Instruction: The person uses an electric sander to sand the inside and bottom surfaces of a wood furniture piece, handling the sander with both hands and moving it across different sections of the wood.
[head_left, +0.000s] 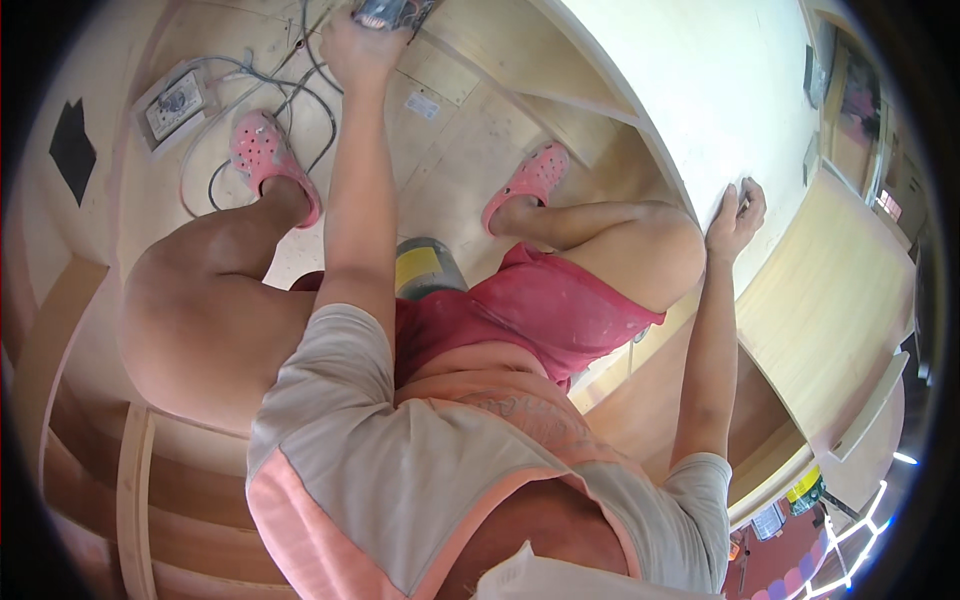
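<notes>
My left hand (358, 48) reaches far forward with its fingers wrapped round a dark, vented power tool (392, 12). The upper edge of the picture cuts this tool off, so its kind and working end are hidden. On the right, my right hand (735, 222) lies against the large white curved panel (690, 90). Its fingers are a little bent and apart, and nothing is in them. Dark cables (325, 120) loop over the wooden floor just left of my left hand.
A white socket box (175, 107) lies at the far left. My feet in pink clogs (268, 150) stand apart, with a grey bucket (428, 265) between my legs. Wooden ribs (135, 500) frame the lower left. Several containers (770, 520) stand at the lower right.
</notes>
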